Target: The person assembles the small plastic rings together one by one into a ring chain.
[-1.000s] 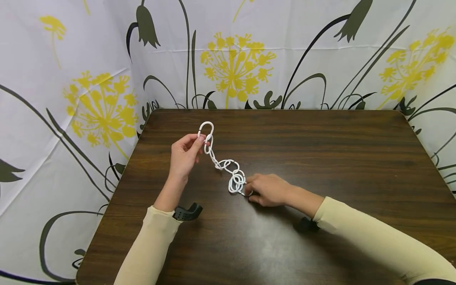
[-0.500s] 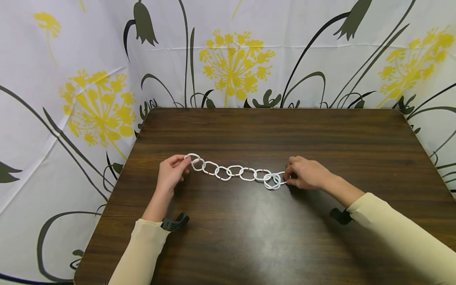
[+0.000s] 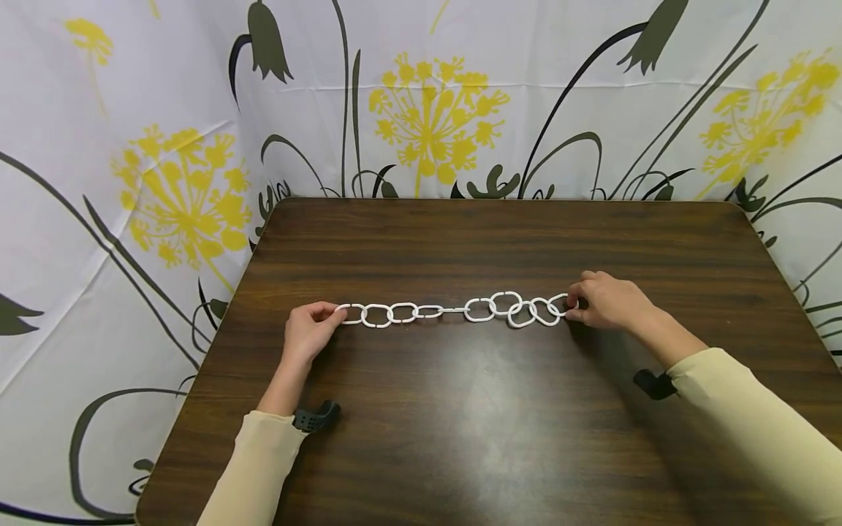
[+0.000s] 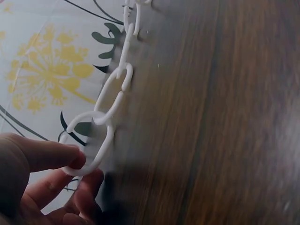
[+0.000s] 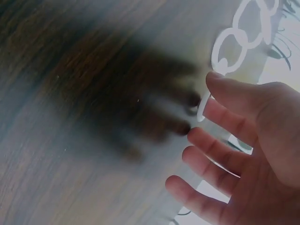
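Observation:
A chain of several white plastic links (image 3: 454,310) stretches from left to right across the table in the head view. My left hand (image 3: 309,331) pinches its left end link between thumb and fingers; the left wrist view shows this end link (image 4: 110,136) with other links running off beyond it. At the opposite end, my right hand (image 3: 608,301) pinches the last link with thumb and index finger. From the right wrist, the other fingers of this hand (image 5: 262,140) are seen spread apart. Toward the right, some links bunch and zigzag, while one mid-chain link appears edge-on.
The dark wood-grain table (image 3: 421,438) has rounded corners. Behind it and to its sides hangs a white curtain (image 3: 552,44) with yellow flowers and grey-green stems. A black wrist device (image 3: 317,416) sits on the left forearm and another (image 3: 654,383) on the right.
My right hand has moved far to the right and slightly away, drawing the bunched chain out into a line. My left hand has come down and a little left, lowering its end link.

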A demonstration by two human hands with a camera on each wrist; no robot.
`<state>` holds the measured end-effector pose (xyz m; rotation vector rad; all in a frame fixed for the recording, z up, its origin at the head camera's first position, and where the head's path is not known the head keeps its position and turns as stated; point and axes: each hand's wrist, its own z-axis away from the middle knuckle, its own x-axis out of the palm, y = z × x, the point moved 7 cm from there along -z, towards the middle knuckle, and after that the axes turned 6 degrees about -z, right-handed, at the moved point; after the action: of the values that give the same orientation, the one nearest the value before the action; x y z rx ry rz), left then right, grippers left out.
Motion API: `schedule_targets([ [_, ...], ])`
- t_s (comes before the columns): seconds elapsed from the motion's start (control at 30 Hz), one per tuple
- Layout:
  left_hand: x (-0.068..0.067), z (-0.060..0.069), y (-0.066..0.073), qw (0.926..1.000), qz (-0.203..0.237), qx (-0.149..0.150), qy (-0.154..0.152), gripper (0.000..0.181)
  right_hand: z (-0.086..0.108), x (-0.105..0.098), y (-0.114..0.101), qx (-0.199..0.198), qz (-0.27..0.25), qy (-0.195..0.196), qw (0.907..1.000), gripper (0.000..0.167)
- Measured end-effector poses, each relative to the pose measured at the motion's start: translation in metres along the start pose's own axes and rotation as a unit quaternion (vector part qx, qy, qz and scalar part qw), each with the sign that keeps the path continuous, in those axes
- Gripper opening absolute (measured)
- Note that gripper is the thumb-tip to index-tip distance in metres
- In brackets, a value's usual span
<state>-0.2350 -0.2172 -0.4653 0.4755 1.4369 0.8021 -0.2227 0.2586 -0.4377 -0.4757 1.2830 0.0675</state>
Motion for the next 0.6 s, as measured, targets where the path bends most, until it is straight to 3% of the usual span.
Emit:
schedule_targets([
  [0.17, -0.003, -0.002, 0.001, 0.9968, -0.072, 0.032, 0.013, 0.021, 0.002, -0.001, 0.008, 0.01, -0.004, -0.005, 0.9999, 0.015],
  [0.33, -0.001, -0.007, 0.004, 0.9896, -0.131, 0.059, -0.004, 0.018, 0.003, -0.003, 0.012, 0.015, -0.004, -0.004, 0.9999, 0.015],
  [0.6, -0.001, -0.013, 0.0, 0.9875, -0.153, 0.04, -0.006, 0.019, 0.002, -0.005, 0.02, 0.028, 0.005, -0.002, 0.9996, 0.017],
])
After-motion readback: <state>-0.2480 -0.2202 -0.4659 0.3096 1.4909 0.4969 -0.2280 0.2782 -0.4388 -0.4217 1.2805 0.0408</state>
